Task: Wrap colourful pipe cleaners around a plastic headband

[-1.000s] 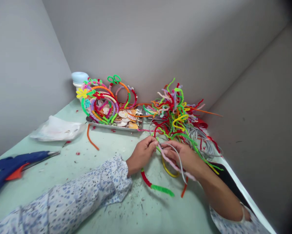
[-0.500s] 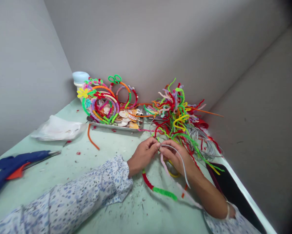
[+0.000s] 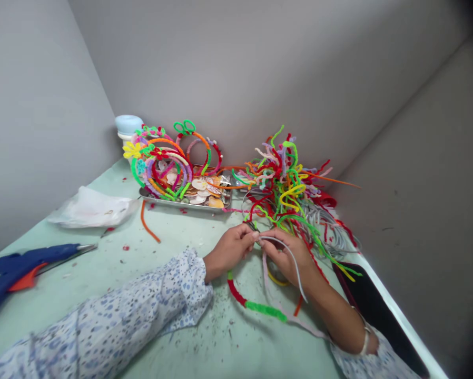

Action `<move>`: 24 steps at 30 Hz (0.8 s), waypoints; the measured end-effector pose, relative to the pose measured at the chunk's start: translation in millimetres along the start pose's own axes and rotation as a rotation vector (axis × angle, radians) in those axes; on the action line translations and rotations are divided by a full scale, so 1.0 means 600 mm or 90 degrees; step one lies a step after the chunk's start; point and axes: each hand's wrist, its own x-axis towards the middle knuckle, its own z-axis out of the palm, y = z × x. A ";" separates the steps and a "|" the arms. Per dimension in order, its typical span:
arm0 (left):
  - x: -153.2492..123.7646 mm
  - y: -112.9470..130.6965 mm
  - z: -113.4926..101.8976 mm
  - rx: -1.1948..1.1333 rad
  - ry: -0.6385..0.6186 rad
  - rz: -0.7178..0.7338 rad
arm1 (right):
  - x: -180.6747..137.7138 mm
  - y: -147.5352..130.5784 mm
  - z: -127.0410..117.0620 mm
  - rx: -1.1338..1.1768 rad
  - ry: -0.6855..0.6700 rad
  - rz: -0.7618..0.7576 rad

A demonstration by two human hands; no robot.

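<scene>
My left hand [image 3: 229,248] is closed in a pinch at the middle of a headband, fingertips almost touching my right hand [image 3: 287,253]. Bare grey band [image 3: 294,256] curves out over my right hand and wrist. Below my left hand, the headband's other side [image 3: 256,307] is wrapped in green and red fuzzy pipe cleaner. My right thumb and fingers are pinched where the band meets a pale pink pipe cleaner [image 3: 265,273], whose tail hangs toward my right forearm. The fingers hide the exact spot of the wrapping.
A metal tray [image 3: 181,204] holds patches and finished headbands [image 3: 165,163]. Beside it lies a heap of pipe cleaners [image 3: 287,179] and grey bands [image 3: 327,229]. A blue glue gun [image 3: 31,260], plastic bag [image 3: 92,208], orange pipe cleaner [image 3: 147,223] and dark flat object [image 3: 382,316] lie around.
Both hands stay pinched together at the headband. The pale pink strand below my right hand has swung slightly and hangs straighter; the wrapped end has shifted a little left.
</scene>
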 end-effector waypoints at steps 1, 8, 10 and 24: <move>0.001 0.001 -0.001 -0.003 -0.006 -0.003 | 0.000 0.001 0.000 -0.004 0.000 -0.009; 0.002 0.012 -0.006 -0.007 -0.059 -0.026 | 0.001 0.020 -0.007 -0.035 0.004 -0.085; 0.002 0.013 -0.007 -0.002 -0.068 -0.034 | 0.001 0.024 -0.011 -0.045 -0.009 -0.101; 0.007 0.013 -0.017 -0.030 -0.156 -0.083 | -0.002 0.021 -0.029 -0.194 -0.053 -0.234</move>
